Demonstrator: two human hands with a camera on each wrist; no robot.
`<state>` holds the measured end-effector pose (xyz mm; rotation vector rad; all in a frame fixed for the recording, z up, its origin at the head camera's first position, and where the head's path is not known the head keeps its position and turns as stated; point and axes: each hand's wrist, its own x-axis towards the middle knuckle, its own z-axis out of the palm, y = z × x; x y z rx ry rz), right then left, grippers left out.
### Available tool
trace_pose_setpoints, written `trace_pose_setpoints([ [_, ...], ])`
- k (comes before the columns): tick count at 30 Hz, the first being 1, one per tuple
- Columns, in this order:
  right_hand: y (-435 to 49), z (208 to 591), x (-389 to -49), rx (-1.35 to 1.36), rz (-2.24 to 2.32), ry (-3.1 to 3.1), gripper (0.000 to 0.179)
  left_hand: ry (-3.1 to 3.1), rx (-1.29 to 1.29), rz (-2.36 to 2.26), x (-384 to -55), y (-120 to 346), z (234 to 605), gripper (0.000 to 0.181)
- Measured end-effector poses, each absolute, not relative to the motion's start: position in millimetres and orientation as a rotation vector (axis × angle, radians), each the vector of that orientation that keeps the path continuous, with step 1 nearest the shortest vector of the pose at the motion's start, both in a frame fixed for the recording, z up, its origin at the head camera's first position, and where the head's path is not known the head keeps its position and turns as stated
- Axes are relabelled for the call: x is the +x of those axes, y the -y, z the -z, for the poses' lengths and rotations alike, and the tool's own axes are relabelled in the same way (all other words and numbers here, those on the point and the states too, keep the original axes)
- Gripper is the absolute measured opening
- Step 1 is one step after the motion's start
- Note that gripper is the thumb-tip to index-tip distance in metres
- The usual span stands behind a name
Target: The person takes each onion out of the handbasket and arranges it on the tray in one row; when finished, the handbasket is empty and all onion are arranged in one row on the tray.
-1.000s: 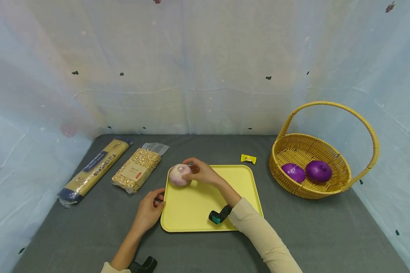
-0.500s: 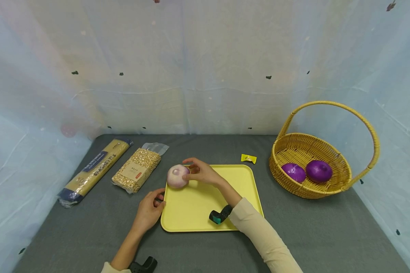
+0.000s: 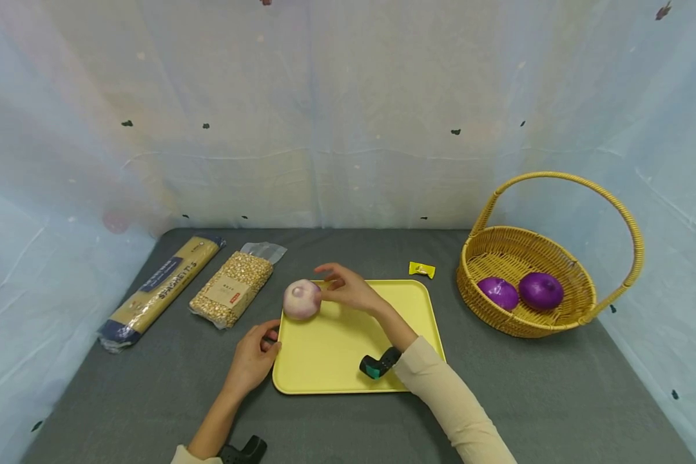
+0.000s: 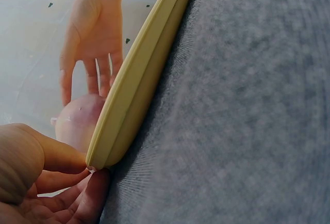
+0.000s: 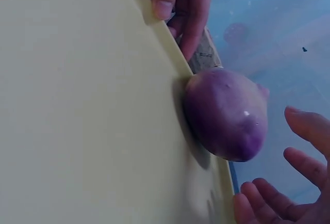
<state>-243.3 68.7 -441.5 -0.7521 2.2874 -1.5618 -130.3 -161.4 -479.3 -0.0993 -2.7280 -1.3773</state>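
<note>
A pale purple onion (image 3: 301, 299) sits on the far left corner of the yellow tray (image 3: 330, 361), its stubby tip showing in the right wrist view. My right hand (image 3: 350, 289) hovers over the tray just right of the onion, fingers spread and apart from it; a gap shows between fingers and onion (image 5: 227, 115) in the right wrist view. At the tray's left edge, my left hand (image 3: 252, 357) pinches the rim, thumb on top and fingers tucked beneath, as the left wrist view shows.
On the right stands a wicker basket (image 3: 472, 303) with a tall handle, holding two dark purple onions (image 3: 541, 291). A small yellow wrapped candy (image 3: 421, 269) lies behind the tray. Leftward lie a bag of corn kernels (image 3: 232, 289) and a spaghetti pack (image 3: 159, 290).
The onion shifted slightly left and toward me, then stayed put. My right hand has let go of it and drawn back a little to the right. My left hand has not moved.
</note>
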Motion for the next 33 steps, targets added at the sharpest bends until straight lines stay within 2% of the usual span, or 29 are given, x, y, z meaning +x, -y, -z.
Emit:
trace_pose_setpoints([
  [6, -76, 431, -238, -0.840, 1.621, -2.374, 0.044, 2.704, -0.122, 1.340, -130, 161, 480, 0.039],
  [12, -85, 398, -222, -0.895, 1.710, -2.356, 0.037, 2.715, -0.115, 1.341, -131, 161, 481, 0.039],
  [33, -138, 362, -222, -0.807, 1.856, -2.415, 0.036, 2.713, -0.130, 1.347, -132, 162, 484, 0.040],
])
